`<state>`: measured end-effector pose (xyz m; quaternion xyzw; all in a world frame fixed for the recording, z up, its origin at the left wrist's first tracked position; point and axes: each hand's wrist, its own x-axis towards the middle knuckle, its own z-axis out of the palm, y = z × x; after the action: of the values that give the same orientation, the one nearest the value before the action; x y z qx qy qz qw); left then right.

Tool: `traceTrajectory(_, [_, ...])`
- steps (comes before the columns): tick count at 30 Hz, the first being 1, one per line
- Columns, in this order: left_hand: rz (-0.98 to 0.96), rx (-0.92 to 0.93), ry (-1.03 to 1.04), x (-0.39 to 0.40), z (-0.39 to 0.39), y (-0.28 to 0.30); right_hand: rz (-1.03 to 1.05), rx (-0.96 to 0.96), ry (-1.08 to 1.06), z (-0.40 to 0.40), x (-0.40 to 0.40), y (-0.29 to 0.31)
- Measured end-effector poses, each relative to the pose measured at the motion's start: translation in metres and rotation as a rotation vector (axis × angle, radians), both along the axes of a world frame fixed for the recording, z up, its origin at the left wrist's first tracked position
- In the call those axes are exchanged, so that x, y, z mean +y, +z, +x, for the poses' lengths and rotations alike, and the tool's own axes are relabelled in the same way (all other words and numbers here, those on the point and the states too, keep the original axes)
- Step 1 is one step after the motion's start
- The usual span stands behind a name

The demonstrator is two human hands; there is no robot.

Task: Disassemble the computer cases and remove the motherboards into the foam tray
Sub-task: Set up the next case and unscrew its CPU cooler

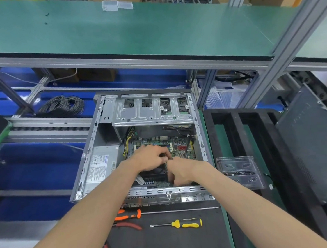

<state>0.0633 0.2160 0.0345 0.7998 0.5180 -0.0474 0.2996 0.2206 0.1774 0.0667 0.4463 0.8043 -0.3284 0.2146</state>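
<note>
In front of me, on the dark mat, lie an orange-handled screwdriver with a long shaft, a yellow-handled screwdriver and red-handled pliers. To my right sits a clear plastic tray. Further back on the left a coil of grey cable rests on blue. Above runs a green shelf carrying small clear boxes.
</note>
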Motion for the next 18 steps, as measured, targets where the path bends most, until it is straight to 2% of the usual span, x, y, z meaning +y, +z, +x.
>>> traceTrajectory(18, [0.010,0.018,0.023,0.000,0.003,-0.003,0.121,-0.104,0.159,-0.013,0.003,-0.017])
